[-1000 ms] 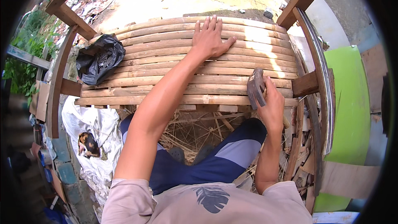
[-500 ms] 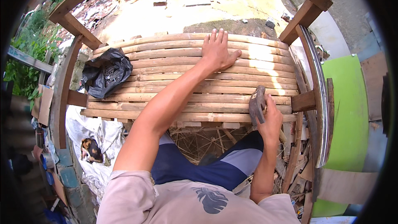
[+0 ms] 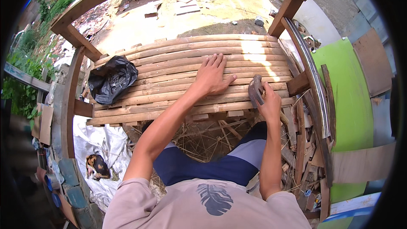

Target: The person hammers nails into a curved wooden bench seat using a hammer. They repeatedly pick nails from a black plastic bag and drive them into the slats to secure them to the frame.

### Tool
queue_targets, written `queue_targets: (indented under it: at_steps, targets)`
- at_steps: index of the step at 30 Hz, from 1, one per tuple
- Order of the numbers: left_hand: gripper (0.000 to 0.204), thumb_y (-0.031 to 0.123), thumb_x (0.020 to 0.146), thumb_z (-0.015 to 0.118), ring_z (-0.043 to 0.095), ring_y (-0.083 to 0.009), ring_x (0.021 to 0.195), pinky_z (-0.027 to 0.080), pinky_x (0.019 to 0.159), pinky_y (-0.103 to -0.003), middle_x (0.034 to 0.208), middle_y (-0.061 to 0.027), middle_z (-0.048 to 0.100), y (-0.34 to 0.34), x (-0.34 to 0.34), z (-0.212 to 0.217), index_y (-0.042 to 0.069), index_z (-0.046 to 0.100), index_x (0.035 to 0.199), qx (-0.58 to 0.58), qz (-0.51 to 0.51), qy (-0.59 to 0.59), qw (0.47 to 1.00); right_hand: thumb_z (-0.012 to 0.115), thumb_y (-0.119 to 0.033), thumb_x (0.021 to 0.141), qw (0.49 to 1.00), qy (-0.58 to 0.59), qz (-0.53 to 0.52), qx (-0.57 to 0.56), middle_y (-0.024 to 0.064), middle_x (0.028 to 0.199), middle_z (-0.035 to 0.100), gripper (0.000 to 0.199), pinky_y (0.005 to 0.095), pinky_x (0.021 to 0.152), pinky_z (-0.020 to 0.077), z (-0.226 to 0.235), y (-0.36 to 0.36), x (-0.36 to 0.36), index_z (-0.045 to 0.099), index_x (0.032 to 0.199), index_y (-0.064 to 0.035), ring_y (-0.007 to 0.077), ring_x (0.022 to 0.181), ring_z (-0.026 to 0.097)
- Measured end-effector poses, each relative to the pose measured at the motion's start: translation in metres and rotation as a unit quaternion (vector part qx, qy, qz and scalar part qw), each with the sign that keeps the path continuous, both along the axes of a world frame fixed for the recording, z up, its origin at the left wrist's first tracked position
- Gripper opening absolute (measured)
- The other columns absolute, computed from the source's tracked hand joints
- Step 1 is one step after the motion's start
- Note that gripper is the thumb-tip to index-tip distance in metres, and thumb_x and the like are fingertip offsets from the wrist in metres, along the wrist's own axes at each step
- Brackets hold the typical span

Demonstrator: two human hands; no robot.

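Observation:
In front of me spans a platform of split bamboo slats (image 3: 165, 70) laid side by side in a wooden frame. My left hand (image 3: 212, 75) lies flat on the middle slats with its fingers stretched out, holding nothing. My right hand (image 3: 270, 104) is closed round a hammer, near the platform's front right edge. The dark metal hammer head (image 3: 255, 90) shows above my fingers; most of the handle is hidden by my hand. At the platform's left end sits an open black plastic bag (image 3: 112, 78) with many nails (image 3: 113, 79) inside.
Wooden posts and rails (image 3: 68, 101) frame the platform on both sides and at the back. A calico cat (image 3: 97, 166) lies on white sheeting (image 3: 80, 138) below left. Scrap wood (image 3: 299, 144) is piled at lower right, beside a green panel (image 3: 349, 101).
My left hand has slid nearer to me along the slats, still flat. My right hand keeps the hammer, now slightly further left. The whole view has shifted a little.

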State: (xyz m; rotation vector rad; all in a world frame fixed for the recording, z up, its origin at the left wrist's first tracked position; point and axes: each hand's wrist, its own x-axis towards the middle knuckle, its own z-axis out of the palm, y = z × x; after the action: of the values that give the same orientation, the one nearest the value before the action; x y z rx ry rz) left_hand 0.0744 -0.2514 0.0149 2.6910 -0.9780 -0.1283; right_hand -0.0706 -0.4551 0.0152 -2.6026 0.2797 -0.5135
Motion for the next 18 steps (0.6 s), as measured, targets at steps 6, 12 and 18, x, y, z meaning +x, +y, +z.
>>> queue_targets:
  at_steps: [6, 12, 18]
  targets:
    - [0.052, 0.037, 0.093, 0.060, 0.051, -0.0379, 0.132, 0.038, 0.113, -0.046, 0.141, -0.0234, 0.055, 0.014, 0.006, 0.020, 0.002, 0.061, 0.131, -0.138, 0.014, 0.026, 0.990, 0.073, -0.026, 0.082, 1.000, -0.008, -0.017, -0.007, 0.0205, 0.093, 0.069, 0.033, 0.0492, 0.072, 0.0507, -0.007, -0.003, -0.002, 0.064, 0.109, -0.0094, 0.0437, 0.087, 0.066]
    - [0.054, 0.044, 0.100, 0.044, 0.061, -0.0406, 0.117, 0.038, 0.109, -0.054, 0.123, -0.0239, 0.066, 0.005, 0.126, -0.027, 0.001, 0.065, 0.123, -0.107, 0.098, -0.178, 0.973, 0.074, -0.028, 0.082, 1.000, 0.004, -0.028, 0.004, 0.0201, 0.088, 0.069, 0.031, 0.0488, 0.071, 0.0511, -0.004, 0.003, 0.004, 0.064, 0.106, -0.0109, 0.0431, 0.087, 0.067]
    - [0.061, 0.044, 0.104, 0.031, 0.068, -0.0405, 0.098, 0.033, 0.107, -0.059, 0.097, -0.0254, 0.072, -0.020, 0.159, -0.007, 0.000, 0.074, 0.099, -0.002, 0.127, -0.034, 0.991, 0.079, -0.022, 0.075, 1.000, 0.005, -0.028, -0.013, 0.0209, 0.111, 0.068, 0.048, 0.0488, 0.081, 0.0538, -0.005, -0.002, -0.001, 0.063, 0.117, -0.0055, 0.0413, 0.099, 0.066]
